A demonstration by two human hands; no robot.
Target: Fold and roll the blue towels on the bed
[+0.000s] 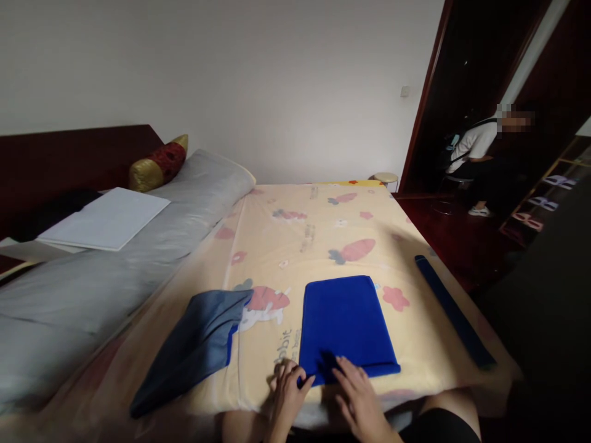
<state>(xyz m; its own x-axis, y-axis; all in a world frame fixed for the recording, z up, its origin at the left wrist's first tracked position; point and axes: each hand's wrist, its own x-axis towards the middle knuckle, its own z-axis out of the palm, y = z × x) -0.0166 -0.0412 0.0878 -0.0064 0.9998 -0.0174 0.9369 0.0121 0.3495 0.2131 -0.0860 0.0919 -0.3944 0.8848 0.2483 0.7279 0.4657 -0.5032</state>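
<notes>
A flat blue cloth rectangle (344,320) lies on the patterned bedsheet in front of me, with a narrow fold along its near edge. At its near left corner my left hand (290,387) is closed, its curled fingers and thumb on the cloth's edge. My right hand (357,394) has its fingers apart, the tips touching or just over the folded near edge. To the left lies a crumpled grey-blue cloth (194,338) with a bright blue edge. A long dark blue strip (452,314), rolled or folded narrow, rests near the bed's right side.
Grey bedding (138,264) runs along the left, bearing a white board (111,215) and a red-and-gold bolster (159,163). Beyond the bed's right edge, a person (480,147) sits on a stool near a shoe rack (540,203). A round stool (386,177) stands by the wall.
</notes>
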